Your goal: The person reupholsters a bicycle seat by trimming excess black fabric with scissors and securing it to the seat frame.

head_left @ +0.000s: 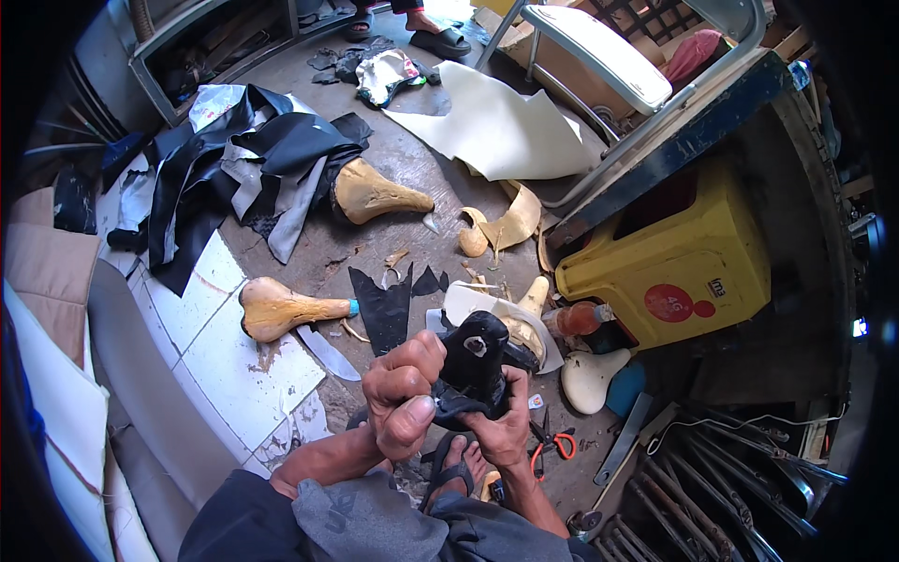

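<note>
Above my lap is a black bicycle saddle (476,367) in a dark, leather-like cover, its narrow end pointing away from me and showing a small pale-rimmed round spot. My right hand (507,420) grips its near right side, the thumb pressed on the folded edge. At the saddle's left side, my left hand (405,398) is closed in a fist with the thumb against the fingers. It seems to grip the cover's edge, but the fingers hide most of what is inside. Left of it on the floor lie a yellowish foam saddle (281,309) and a knife blade (328,354).
Scissors (559,445) with orange handles lie to the right, near a pale saddle (592,382) and a bottle (579,319). A yellow plastic stool (693,262) and metal tubes (702,496) flank the right. Black sheeting (290,145) and cream sheet (506,126) lie farther off.
</note>
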`<state>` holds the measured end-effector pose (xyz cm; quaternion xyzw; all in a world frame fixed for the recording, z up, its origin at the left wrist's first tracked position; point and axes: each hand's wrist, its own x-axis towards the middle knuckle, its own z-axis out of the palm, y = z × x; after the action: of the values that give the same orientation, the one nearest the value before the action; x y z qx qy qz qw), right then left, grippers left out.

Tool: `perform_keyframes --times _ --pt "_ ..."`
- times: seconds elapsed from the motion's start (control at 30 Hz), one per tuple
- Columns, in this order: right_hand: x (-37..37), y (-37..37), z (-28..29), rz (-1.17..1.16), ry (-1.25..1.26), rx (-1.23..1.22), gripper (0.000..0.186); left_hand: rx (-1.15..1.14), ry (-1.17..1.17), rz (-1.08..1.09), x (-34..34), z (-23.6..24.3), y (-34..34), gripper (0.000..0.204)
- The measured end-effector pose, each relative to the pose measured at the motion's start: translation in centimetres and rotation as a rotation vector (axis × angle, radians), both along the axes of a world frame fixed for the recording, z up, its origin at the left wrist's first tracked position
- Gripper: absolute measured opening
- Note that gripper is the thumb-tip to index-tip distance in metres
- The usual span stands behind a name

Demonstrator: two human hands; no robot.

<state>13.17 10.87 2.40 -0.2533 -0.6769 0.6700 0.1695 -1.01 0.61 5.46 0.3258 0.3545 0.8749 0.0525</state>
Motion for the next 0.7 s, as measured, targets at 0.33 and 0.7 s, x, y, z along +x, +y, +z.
perform_keyframes --times 0.33,0.7 --pt "0.0 0.0 1.0 -0.014 -0.029 0.069 0.068 -0.071 -0.064 -0.102 -0.7 -0.4 -0.1 0.023" --pt "-0.6 0.2 4.2 0.031 -0.001 0.593 0.064 -0.162 -0.071 0.138 -0.4 0.9 0.4 0.029"
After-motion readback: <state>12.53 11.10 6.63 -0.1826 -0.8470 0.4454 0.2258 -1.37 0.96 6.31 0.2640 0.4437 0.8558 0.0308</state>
